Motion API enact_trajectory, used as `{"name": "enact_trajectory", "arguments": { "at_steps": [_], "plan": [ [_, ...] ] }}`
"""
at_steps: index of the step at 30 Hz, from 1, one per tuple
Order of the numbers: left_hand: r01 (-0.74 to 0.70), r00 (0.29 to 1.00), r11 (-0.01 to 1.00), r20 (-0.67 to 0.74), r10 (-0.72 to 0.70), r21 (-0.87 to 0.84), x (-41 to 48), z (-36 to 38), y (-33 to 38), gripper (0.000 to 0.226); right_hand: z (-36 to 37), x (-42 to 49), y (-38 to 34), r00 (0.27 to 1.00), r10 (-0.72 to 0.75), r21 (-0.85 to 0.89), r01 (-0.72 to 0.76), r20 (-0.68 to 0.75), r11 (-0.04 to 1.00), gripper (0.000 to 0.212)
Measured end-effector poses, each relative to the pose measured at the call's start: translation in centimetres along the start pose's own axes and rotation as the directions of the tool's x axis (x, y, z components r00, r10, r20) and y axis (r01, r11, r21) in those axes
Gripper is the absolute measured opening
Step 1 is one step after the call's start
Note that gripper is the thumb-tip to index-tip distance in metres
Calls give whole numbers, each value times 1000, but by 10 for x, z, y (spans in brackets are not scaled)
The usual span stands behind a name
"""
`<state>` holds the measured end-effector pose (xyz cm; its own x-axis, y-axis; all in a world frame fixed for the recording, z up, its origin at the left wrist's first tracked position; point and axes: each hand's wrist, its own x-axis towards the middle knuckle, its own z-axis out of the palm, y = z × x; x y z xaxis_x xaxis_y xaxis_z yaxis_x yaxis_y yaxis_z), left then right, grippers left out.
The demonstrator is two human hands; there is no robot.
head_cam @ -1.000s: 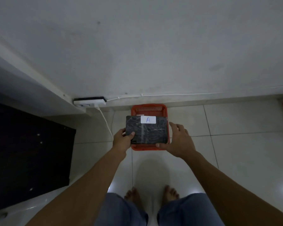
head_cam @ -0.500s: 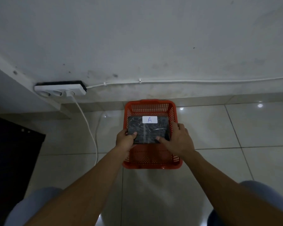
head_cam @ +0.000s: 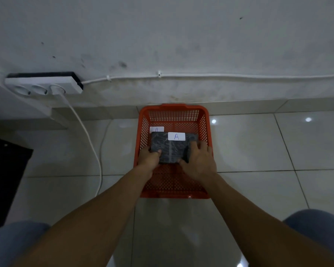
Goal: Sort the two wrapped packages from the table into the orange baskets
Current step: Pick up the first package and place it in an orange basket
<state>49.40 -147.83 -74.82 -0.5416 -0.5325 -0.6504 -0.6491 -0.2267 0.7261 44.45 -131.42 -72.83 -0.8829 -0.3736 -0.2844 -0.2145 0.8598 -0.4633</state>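
So you've got the wrapped package (head_cam: 171,149) down inside the orange basket (head_cam: 174,110), held from both ends: your left hand (head_cam: 149,158) has its grip clamped on the left edge with the thumb on top, and your right hand (head_cam: 198,162) is closed around the right end, fingers curled over the dark wrap. Can't tell if the package is actually resting on the basket floor or hanging a bit above it, since your hands and the package itself cover whatever is underneath. The white label (head_cam: 176,136) with a blue "A" on the package's far edge reads fine. There's a second white label (head_cam: 156,129) just behind it on the basket floor, and the package cuts off its lower part, so the letter only half shows; it looks like another "A" but I wouldn't swear to it. The whole shot is pretty dim, so the wrap is just dark with some pale creases. The basket sits on the tiled floor (head_cam: 258,147) right up against the wall (head_cam: 162,35). Off to the left there's a white power strip (head_cam: 42,84) with a cord (head_cam: 89,139) looping down across the floor, and another cable (head_cam: 220,75) clipped along the wall. A dark shape at the far left edge is cut off, no idea what it is. Your knees, in blue fabric, poke in at the bottom corners.
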Motion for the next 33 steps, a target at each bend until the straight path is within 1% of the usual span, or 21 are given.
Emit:
{"name": "enact_trajectory", "arguments": {
  "at_steps": [5, 8, 11, 16, 18, 22, 26, 33],
  "plan": [
    [-31, 998, 988, -52, 40, 150, 6, 4, -6, 38, 14, -1, -1, 999, -36, -14, 36, 4, 999, 73],
    [-60, 991, 958, -96, 90, 279, 6, 6, -8, 37, 17, 0, -3, 999, -39, -21, 39, 10, 999, 72],
    [-65, 984, 935, -133, 119, 349, 5, 9, -7, 37, 20, 0, -2, 999, -36, -23, 36, 19, 999, 74],
    [-69, 976, 899, -159, 151, 433, 4, 13, 0, 20, 22, -2, 3, 999, -21, 5, 21, 39, 1000, 74],
    [-67, 976, 885, -156, 155, 461, 0, 15, 2, 21, 24, -3, 3, 997, -21, 23, 19, 75, 1000, 77],
    [-91, 974, 857, -132, 182, 506, -12, 18, 5, 35, 28, -5, 3, 994, -9, 13, 7, 107, 1000, 81],
    [-151, 975, 819, -54, 216, 553, -19, 13, 2, 33, 30, -7, 1, 993, 0, -17, 2, 122, 1000, 80],
    [-166, 977, 781, -5, 212, 602, -31, 4, -4, 31, 32, -13, -1, 991, -7, -31, 11, 131, 999, 83]
  ]
}}
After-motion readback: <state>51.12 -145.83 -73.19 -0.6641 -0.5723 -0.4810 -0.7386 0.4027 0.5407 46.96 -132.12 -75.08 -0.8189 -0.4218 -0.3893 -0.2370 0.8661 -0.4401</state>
